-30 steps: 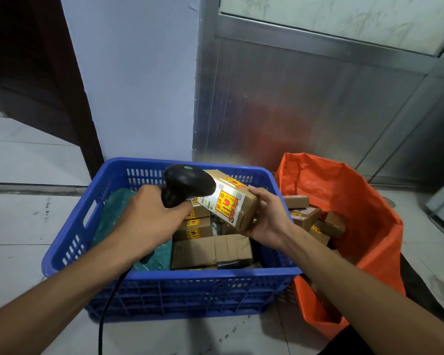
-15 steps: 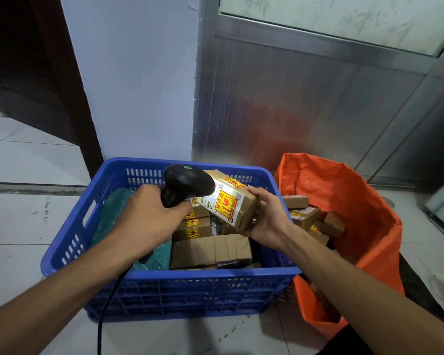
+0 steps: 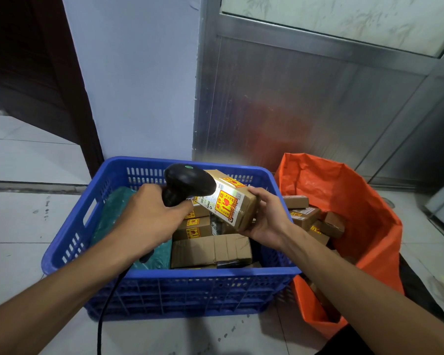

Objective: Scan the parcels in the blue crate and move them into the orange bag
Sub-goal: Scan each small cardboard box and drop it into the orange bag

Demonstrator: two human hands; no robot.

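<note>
My left hand (image 3: 149,221) grips the handle of a black barcode scanner (image 3: 187,181), whose head points at a small brown cardboard parcel (image 3: 231,201) with yellow and red labels. My right hand (image 3: 267,219) holds that parcel tilted above the blue crate (image 3: 190,288). The scanner's light falls on the parcel's label. Inside the crate lie several brown boxes (image 3: 210,249) and a green soft parcel (image 3: 113,216). The orange bag (image 3: 356,213) stands open just right of the crate, with several small boxes (image 3: 305,213) in it.
The crate and bag sit on a pale tiled floor (image 3: 23,226), against a blue-white wall (image 3: 139,85) and a metal door panel (image 3: 292,98). A dark doorway (image 3: 23,60) opens at the left. The scanner's black cable (image 3: 103,308) hangs down the crate's front.
</note>
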